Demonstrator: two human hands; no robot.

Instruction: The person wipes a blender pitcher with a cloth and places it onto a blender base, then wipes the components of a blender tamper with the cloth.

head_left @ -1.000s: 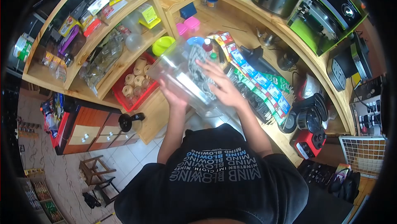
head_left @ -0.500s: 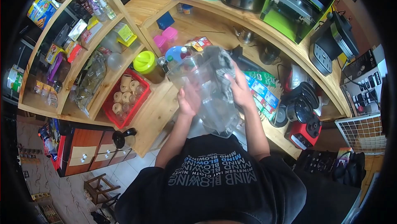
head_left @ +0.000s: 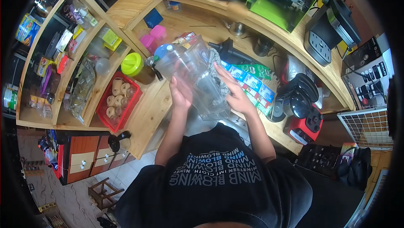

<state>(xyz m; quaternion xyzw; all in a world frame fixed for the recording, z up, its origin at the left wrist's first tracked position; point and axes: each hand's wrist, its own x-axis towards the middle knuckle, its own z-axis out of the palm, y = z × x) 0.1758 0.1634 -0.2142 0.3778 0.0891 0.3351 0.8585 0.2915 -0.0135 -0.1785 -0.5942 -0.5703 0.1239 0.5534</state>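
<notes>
A large clear plastic container [head_left: 198, 85] is held up tilted in front of my chest. My left hand [head_left: 182, 95] grips its left side, with the fingers partly seen through the clear wall. On the opposite side, my right hand [head_left: 236, 95] presses a grey patterned cloth [head_left: 213, 61] against the container's outer wall, fingers stretched along the cloth. Part of the cloth is hidden behind those fingers. Just left of the container stands a jar with a yellow-green lid [head_left: 136, 66]. Sachet strips [head_left: 252, 85] lie right of my right hand.
A red basket [head_left: 110, 120] of rolls and jars sits on the left counter. At right are a red blender base [head_left: 306, 126] and a black coffee machine [head_left: 324, 38]. A green oven [head_left: 273, 11] stands on the upper shelf. Wooden cubbies [head_left: 90, 32] rise at left.
The cloth and my right hand have moved lower and to the left along the container's side. The container leans more to the left, and the whole view has shifted slightly.
</notes>
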